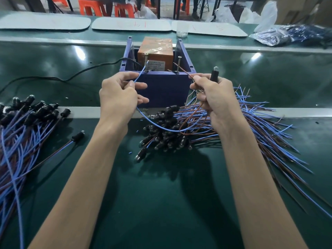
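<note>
Black lamp and brown lead pinched in right hand, blue lead pinched in left hand. Likely mid-test; next, both tips steadied on 2 screws.

- An assembly workshop is suggested by the long green workbench.
- Wired lamps are heaped at its middle and left edge.
- Orange stools are seen beyond.
</note>
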Demonstrator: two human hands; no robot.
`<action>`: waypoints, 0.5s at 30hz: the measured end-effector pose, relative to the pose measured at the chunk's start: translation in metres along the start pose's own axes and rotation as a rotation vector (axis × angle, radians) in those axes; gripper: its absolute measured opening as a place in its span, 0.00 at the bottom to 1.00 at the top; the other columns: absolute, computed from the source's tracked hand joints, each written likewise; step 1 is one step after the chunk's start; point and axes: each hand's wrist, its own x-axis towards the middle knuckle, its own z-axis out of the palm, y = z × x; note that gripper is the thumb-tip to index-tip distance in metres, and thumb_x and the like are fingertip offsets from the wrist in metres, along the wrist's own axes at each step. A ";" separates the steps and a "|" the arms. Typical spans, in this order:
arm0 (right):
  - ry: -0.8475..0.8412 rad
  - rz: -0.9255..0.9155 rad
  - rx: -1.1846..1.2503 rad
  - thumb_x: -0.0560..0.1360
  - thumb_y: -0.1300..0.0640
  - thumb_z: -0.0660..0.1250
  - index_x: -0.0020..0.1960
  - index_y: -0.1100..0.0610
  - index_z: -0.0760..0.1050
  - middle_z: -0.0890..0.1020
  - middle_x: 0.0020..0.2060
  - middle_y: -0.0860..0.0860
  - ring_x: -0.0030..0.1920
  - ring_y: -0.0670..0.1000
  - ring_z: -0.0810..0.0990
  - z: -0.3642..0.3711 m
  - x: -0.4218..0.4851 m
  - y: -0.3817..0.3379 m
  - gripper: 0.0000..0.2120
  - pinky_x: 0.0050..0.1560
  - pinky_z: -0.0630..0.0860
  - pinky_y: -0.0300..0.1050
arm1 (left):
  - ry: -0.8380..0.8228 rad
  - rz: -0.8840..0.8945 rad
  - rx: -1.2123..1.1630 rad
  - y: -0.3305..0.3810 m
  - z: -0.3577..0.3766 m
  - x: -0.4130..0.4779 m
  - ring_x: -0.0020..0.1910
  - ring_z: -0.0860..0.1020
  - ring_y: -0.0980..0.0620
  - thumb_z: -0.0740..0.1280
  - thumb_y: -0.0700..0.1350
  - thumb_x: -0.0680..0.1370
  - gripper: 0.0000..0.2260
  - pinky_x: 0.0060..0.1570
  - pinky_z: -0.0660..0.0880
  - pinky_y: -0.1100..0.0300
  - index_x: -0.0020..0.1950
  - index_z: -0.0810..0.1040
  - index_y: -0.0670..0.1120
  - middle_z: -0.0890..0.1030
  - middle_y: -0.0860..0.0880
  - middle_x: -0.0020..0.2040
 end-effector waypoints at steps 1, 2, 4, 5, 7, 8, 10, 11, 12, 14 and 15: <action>-0.002 -0.003 0.000 0.78 0.62 0.64 0.47 0.58 0.79 0.78 0.25 0.44 0.21 0.41 0.64 0.000 0.000 0.000 0.05 0.20 0.59 0.31 | 0.000 -0.001 0.003 0.000 0.000 0.000 0.23 0.77 0.60 0.56 0.35 0.81 0.12 0.27 0.70 0.72 0.54 0.77 0.47 0.82 0.53 0.40; -0.002 -0.006 0.000 0.78 0.62 0.64 0.47 0.58 0.79 0.78 0.25 0.44 0.21 0.41 0.64 0.000 0.000 0.001 0.05 0.20 0.59 0.31 | -0.001 -0.003 0.005 0.000 0.000 0.001 0.23 0.77 0.60 0.56 0.35 0.81 0.12 0.27 0.70 0.72 0.54 0.77 0.47 0.82 0.53 0.40; -0.002 -0.013 -0.008 0.78 0.62 0.65 0.46 0.58 0.79 0.77 0.26 0.44 0.20 0.41 0.64 0.000 0.001 0.002 0.05 0.21 0.60 0.32 | -0.005 -0.009 0.007 0.000 -0.001 0.001 0.23 0.77 0.59 0.56 0.35 0.81 0.12 0.27 0.70 0.72 0.54 0.77 0.46 0.81 0.52 0.40; -0.003 -0.015 -0.009 0.78 0.62 0.65 0.46 0.57 0.79 0.76 0.25 0.44 0.20 0.41 0.64 0.000 0.001 0.002 0.05 0.21 0.60 0.32 | -0.006 -0.011 0.011 0.000 -0.001 0.002 0.22 0.77 0.59 0.56 0.35 0.81 0.12 0.27 0.70 0.71 0.54 0.77 0.46 0.81 0.52 0.40; -0.003 -0.019 -0.007 0.77 0.61 0.65 0.46 0.57 0.79 0.75 0.25 0.43 0.21 0.41 0.64 0.000 0.002 0.003 0.05 0.21 0.60 0.32 | -0.010 -0.013 0.022 0.000 -0.001 0.002 0.22 0.76 0.59 0.56 0.35 0.81 0.12 0.27 0.70 0.71 0.54 0.77 0.46 0.81 0.52 0.40; -0.004 -0.020 -0.004 0.77 0.61 0.65 0.46 0.57 0.79 0.75 0.25 0.43 0.21 0.41 0.64 0.000 0.002 0.003 0.05 0.21 0.59 0.32 | -0.013 -0.014 0.027 0.000 -0.001 0.002 0.22 0.76 0.59 0.56 0.35 0.81 0.12 0.27 0.70 0.71 0.54 0.77 0.46 0.81 0.52 0.40; -0.008 -0.026 0.008 0.77 0.61 0.65 0.45 0.57 0.79 0.74 0.24 0.43 0.21 0.41 0.63 0.000 0.003 0.003 0.04 0.21 0.59 0.32 | -0.018 -0.017 0.036 0.000 -0.001 0.003 0.22 0.76 0.60 0.56 0.35 0.81 0.12 0.27 0.70 0.71 0.53 0.76 0.47 0.81 0.52 0.39; -0.009 -0.028 0.013 0.77 0.60 0.66 0.45 0.57 0.78 0.74 0.24 0.43 0.21 0.41 0.63 0.000 0.003 0.004 0.04 0.21 0.59 0.32 | -0.021 -0.020 0.040 0.001 -0.001 0.003 0.22 0.76 0.60 0.56 0.35 0.81 0.12 0.27 0.70 0.71 0.53 0.76 0.47 0.81 0.52 0.39; -0.009 -0.030 0.013 0.77 0.60 0.66 0.45 0.57 0.78 0.73 0.25 0.43 0.21 0.41 0.63 0.000 0.004 0.004 0.04 0.21 0.59 0.32 | -0.022 -0.022 0.042 0.001 -0.002 0.003 0.22 0.76 0.60 0.56 0.35 0.81 0.12 0.27 0.70 0.70 0.53 0.76 0.47 0.80 0.52 0.39; -0.011 -0.033 0.000 0.77 0.60 0.66 0.45 0.58 0.79 0.73 0.26 0.45 0.21 0.41 0.63 0.000 0.004 0.004 0.03 0.21 0.59 0.32 | -0.026 -0.028 0.046 0.002 -0.003 0.004 0.22 0.76 0.60 0.55 0.35 0.81 0.12 0.27 0.70 0.70 0.53 0.76 0.47 0.80 0.52 0.39; -0.013 -0.035 -0.007 0.77 0.61 0.66 0.44 0.58 0.79 0.73 0.27 0.46 0.21 0.41 0.63 -0.001 0.004 0.005 0.04 0.21 0.60 0.32 | -0.028 -0.031 0.049 0.002 -0.003 0.004 0.22 0.76 0.60 0.55 0.35 0.81 0.12 0.27 0.71 0.70 0.53 0.76 0.47 0.80 0.52 0.39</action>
